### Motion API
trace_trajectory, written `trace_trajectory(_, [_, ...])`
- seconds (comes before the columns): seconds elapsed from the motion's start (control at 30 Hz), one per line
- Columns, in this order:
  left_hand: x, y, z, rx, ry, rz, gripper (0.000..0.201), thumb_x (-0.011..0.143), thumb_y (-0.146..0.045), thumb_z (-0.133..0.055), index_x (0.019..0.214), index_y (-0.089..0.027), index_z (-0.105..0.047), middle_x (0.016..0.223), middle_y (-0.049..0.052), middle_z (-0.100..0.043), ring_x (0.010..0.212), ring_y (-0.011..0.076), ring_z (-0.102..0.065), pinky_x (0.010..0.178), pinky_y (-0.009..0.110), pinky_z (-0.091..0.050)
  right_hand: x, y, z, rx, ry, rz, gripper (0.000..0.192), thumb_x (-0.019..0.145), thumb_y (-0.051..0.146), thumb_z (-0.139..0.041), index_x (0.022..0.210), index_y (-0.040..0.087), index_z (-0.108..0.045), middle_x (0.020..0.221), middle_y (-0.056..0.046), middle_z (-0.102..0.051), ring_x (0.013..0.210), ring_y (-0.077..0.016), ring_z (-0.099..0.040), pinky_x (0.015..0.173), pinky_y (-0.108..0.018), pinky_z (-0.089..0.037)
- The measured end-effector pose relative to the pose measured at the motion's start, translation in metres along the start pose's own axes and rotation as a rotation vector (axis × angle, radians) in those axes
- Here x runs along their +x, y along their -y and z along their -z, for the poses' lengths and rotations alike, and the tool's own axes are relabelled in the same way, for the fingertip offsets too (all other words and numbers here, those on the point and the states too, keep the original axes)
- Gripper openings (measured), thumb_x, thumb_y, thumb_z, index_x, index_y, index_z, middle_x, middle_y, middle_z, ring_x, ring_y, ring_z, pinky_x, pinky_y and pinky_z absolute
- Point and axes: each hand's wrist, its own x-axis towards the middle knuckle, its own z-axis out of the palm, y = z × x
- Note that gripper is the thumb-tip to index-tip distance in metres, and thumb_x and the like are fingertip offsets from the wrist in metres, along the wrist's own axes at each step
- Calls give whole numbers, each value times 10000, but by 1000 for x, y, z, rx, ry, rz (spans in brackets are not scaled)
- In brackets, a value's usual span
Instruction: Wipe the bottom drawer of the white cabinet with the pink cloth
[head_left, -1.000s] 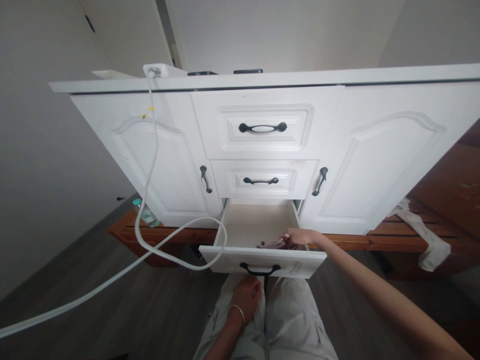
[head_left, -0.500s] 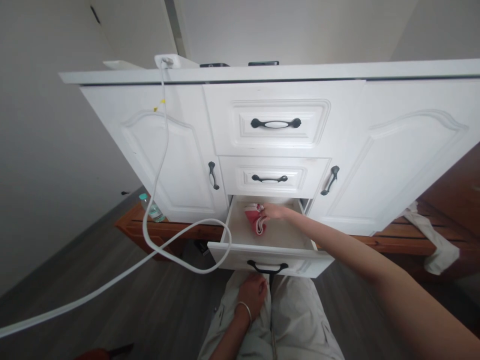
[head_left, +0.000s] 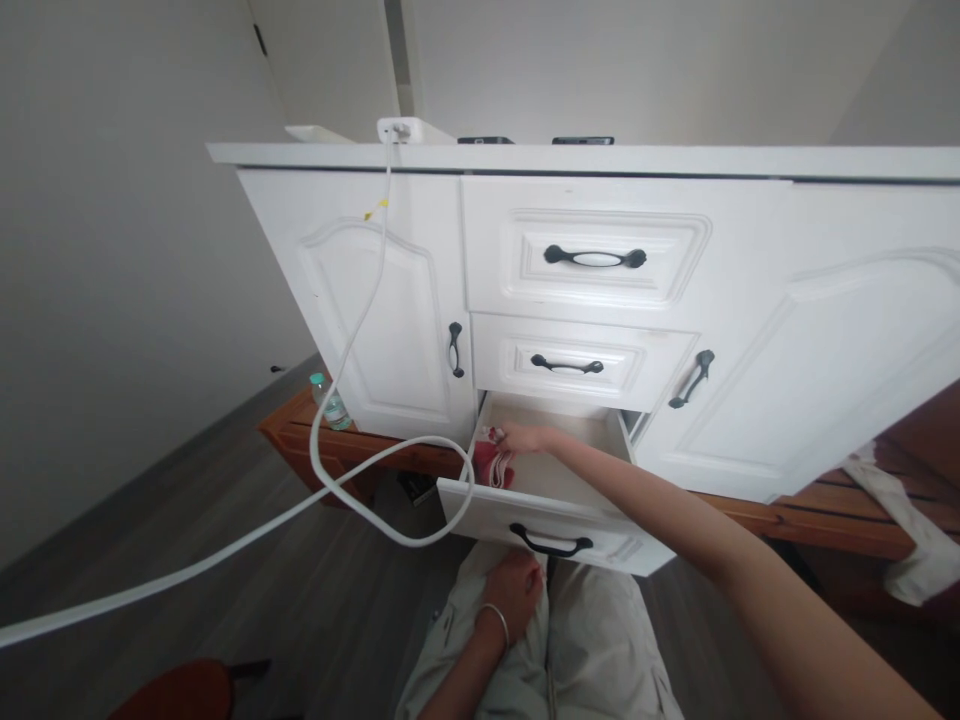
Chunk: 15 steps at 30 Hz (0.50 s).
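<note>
And here's the open drawer [head_left: 559, 522], the lowest in its stack, pulled out far enough that an arm can dip in from above. In goes the right hand [head_left: 521, 437], over the drawer's front panel and across to its left side, fingers clamped on the upper end of a red-and-white cloth [head_left: 491, 470]. The cloth sits inside the drawer, in the left part, close by the side wall, folded into layers; that fold, I'd judge, keeps it compact enough for one hand to manage. A grip at the end leaves the rest of it lying loose.

Meanwhile the left hand [head_left: 516, 588] rests on the trousers [head_left: 600, 640], just below the drawer's front, fingers curled together, nothing seen in it. One hand seems plenty for something so light and soft, so this one gets a perch on the thigh, well clear of the drawer's handle [head_left: 551, 542].

Above and left of the drawer, a white cable [head_left: 381, 262] drops from a power strip [head_left: 416, 130], its slack looping across the drawer's left corner in this view. Farther left of the drawer, a bottle [head_left: 331, 403] leans, apparently propped by the cabinet door [head_left: 390, 330].
</note>
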Motion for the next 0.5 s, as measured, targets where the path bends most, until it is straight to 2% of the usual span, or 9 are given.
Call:
trace_trajectory(0.13, [2, -3, -2, 29, 0, 3, 235, 924, -221, -463, 847, -196, -684, 924, 68, -716, 942, 211, -637, 864, 323, -455, -17, 5, -16, -120, 254, 48, 110, 726, 100, -558, 779, 130, -650, 775, -15, -673, 721, -148, -627, 688, -262, -529])
trace_trajectory(0.27, [1, -3, -3, 25, -10, 1, 238, 926, -222, -463, 852, -199, -688, 929, 64, -718, 945, 209, -642, 859, 318, -458, -40, -1, -10, -261, 330, 17, 171, 670, 105, -524, 775, 130, -656, 755, -14, -655, 691, -154, -592, 647, -268, -493])
trace_trajectory(0.43, [1, 0, -4, 24, -8, -16, 247, 930, -225, -458, 855, -206, -693, 921, 60, -719, 947, 207, -641, 867, 314, -463, -94, -50, 17, -334, 358, -160, 136, 594, 144, -566, 695, 124, -656, 589, 6, -576, 574, -155, -525, 574, -282, -442])
trace_trajectory(0.5, [2, 0, -5, 32, 4, -11, 254, 934, -229, -452, 853, -204, -691, 920, 63, -717, 947, 211, -641, 866, 319, -465, -119, -72, 26, -364, 357, -223, 151, 576, 149, -574, 692, 120, -666, 580, 7, -574, 569, -154, -515, 564, -278, -427])
